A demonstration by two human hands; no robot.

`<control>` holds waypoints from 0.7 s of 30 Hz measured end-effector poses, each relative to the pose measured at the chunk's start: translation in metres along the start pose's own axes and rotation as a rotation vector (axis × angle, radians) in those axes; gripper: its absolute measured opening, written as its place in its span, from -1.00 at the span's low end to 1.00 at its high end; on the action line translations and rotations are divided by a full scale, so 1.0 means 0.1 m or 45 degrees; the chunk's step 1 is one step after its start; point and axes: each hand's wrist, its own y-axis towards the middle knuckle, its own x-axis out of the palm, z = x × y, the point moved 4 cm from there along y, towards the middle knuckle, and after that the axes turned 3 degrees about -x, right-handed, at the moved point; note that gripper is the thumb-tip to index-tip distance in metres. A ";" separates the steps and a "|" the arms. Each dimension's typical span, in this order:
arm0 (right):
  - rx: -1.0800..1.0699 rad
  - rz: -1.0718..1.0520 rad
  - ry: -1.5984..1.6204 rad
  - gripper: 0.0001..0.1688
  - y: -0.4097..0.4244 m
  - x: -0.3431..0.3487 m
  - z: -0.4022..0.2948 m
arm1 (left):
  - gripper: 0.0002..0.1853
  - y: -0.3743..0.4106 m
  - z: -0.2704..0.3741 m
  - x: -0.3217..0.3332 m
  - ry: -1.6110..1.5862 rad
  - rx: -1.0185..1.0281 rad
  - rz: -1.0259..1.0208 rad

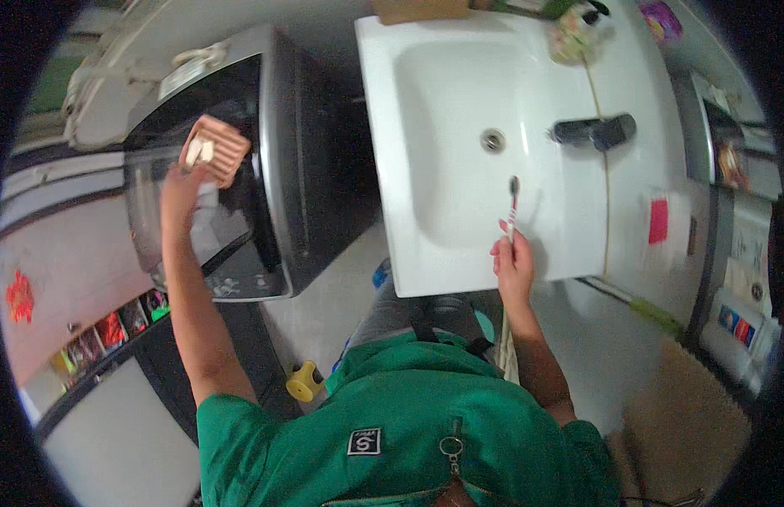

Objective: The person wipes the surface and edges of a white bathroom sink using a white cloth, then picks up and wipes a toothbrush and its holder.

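My left hand (184, 187) is at the near edge of a pink ridged soap dish (222, 149), its fingers on the rim. Small cream-coloured pieces, perhaps soap, lie in the dish (200, 151). Dish and hand are over the dark glossy lid of a washing machine (239, 253); whether the dish rests on it is hard to tell. Over the white washbasin (423, 272), my right hand (513, 256) grips a white and red toothbrush (511, 212) by its handle. The dark bristle head points away from me, towards the drain (492, 140).
A dark faucet (594, 130) stands at the basin's right side. Blurred flowers or a floral item (572, 38) sit at its far right corner. Below the washing machine, a yellow stool-like object (304, 382) is on the floor. Packed drawer compartments (109, 329) line the left.
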 end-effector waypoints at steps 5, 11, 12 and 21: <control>-0.083 0.048 -0.247 -0.54 0.06 -0.33 0.36 | -0.25 -0.56 0.36 0.00 0.453 0.867 0.559; 0.066 0.117 -0.093 -0.51 0.13 -0.50 0.28 | -0.57 -1.68 1.14 1.89 -0.650 0.276 -0.913; 0.076 0.141 -0.037 -0.51 0.14 -0.52 0.31 | -0.64 -1.75 1.20 2.24 -0.636 0.207 -1.013; 0.084 0.209 -0.183 -0.58 0.21 -0.70 0.43 | -0.65 -1.97 2.52 3.28 -0.427 0.582 -1.108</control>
